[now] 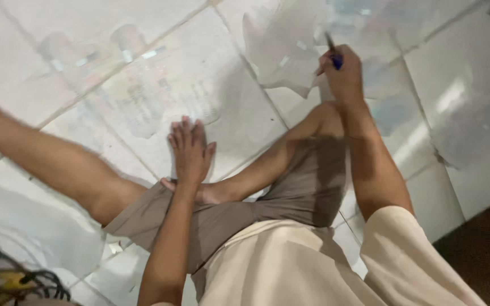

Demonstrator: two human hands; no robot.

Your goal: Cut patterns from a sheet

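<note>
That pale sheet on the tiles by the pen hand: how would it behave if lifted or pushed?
The sheet looks thin with a ragged, torn edge, so probably floppy and easy to tear further. It lies flat on glossy floor tiles, so a push would likely slide it. The right hand holding the pen may pin it.

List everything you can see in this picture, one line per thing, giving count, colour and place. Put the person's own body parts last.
Floor tiles: several, white and glossy, filling the whole background.
Clear sheet: one, see-through whitish with torn edges, flat on the floor at top centre.
Pen: one, blue, gripped at top right of centre.
Cables: a bundle, black with a yellow part, bottom left corner.
Dark mat or surface: one, dark brown, bottom right corner; too blurred to tell what it is.
Shorts: one pair, grey-brown, centre.
Shirt: one, cream, bottom centre.
Legs: two, bare, one stretched left, one folded at centre.
Left hand: flat on the floor, centre.
Right hand: holds the pen over the sheet.
</note>
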